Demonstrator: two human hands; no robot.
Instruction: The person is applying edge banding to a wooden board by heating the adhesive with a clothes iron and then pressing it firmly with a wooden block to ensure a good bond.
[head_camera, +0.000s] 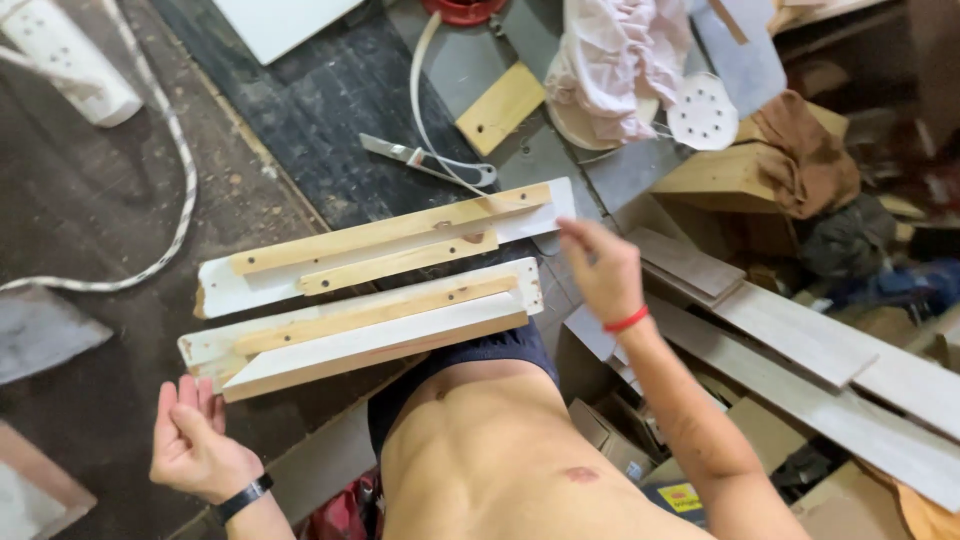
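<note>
L hand (195, 440): open, empty, palm flat, just below the near panel's left end, not touching.
R hand (603, 268): fingers loosely spread, holding nothing, at the right ends of both panels.
Panels: near panel (365, 325) & far panel (385, 245), white w/ wood strips, lie side by side on the bench (300, 110), strips up, ends about level, prob. for comparing.
Nearby: knife (415, 157) beyond the far panel.
</note>
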